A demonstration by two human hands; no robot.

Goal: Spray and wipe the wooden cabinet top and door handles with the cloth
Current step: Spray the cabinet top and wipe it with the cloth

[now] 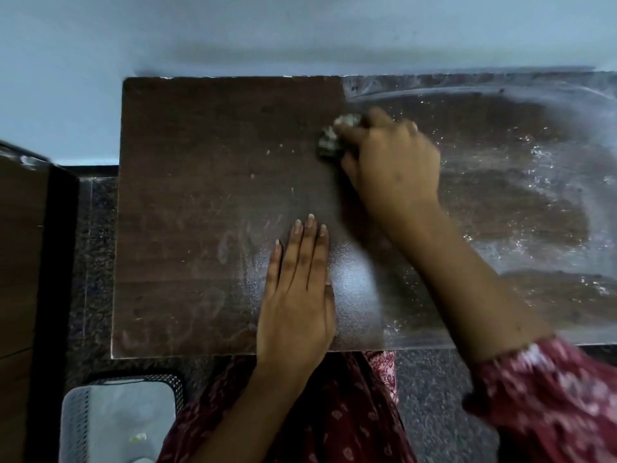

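cabinet top (207, 182): right end cut off by frame edge | cloth (330, 138): mostly hidden under right hand (390, 162), blurred, pattern unreadable | right sleeve (551, 389): blurred, cut off at corner | basket (76, 426): cut off at bottom, contents unclear | cabinet doors and handles: hidden below top

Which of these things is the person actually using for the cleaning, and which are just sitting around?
In use:
cloth, bunched in the right hand
cabinet top, dusty on its right side
left hand, flat on the top

Just there:
basket on the floor
dark furniture at the left edge
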